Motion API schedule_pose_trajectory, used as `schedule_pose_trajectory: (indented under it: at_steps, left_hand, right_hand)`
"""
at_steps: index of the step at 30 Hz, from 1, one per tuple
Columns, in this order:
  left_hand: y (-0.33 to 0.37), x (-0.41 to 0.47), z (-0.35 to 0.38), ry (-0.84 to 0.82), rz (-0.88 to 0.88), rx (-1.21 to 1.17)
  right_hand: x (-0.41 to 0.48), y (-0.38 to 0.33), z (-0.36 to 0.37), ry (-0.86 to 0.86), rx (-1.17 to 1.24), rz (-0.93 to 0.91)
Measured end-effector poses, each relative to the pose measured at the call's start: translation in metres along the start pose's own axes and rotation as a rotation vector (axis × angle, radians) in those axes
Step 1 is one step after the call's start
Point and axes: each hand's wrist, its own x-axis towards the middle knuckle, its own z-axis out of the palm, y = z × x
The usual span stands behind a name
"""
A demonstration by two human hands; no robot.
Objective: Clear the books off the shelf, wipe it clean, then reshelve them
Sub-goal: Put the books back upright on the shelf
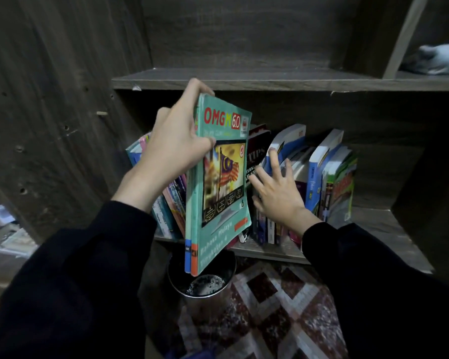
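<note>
My left hand (174, 141) grips two thin teal books (219, 177) by their upper edge and holds them upright in front of the lower shelf (373, 221). The front cover reads "OMG M 6.0" and shows a flag picture. My right hand (275, 187) reaches into the row of upright books (319, 174) on that shelf, fingers spread and lying against a blue and white book (287, 146). A second bunch of thin books (170, 203) leans at the shelf's left end, partly hidden behind my left wrist.
The upper shelf board (244, 79) carries nothing in its middle section. A grey-blue cloth (436, 60) lies in the compartment at the top right. A metal cup (205, 283) stands on the patterned rug (283, 307) below the books. Papers (3, 229) lie at the left edge.
</note>
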Motion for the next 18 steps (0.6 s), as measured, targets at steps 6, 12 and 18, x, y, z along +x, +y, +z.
schedule_pose_trajectory:
  at_steps: [6, 12, 18]
  left_hand:
    - [-0.015, -0.003, 0.027, 0.027, -0.003, -0.009]
    - [-0.022, 0.006, 0.054, 0.11, 0.045, -0.002]
    - [-0.043, -0.009, 0.085, 0.237, 0.027, -0.052]
  right_hand:
    - [0.001, 0.0, 0.0, -0.005, 0.002, -0.001]
    - [0.0, -0.001, 0.0, 0.019, -0.018, 0.0]
    - [0.0, -0.003, 0.002, 0.075, 0.024, -0.027]
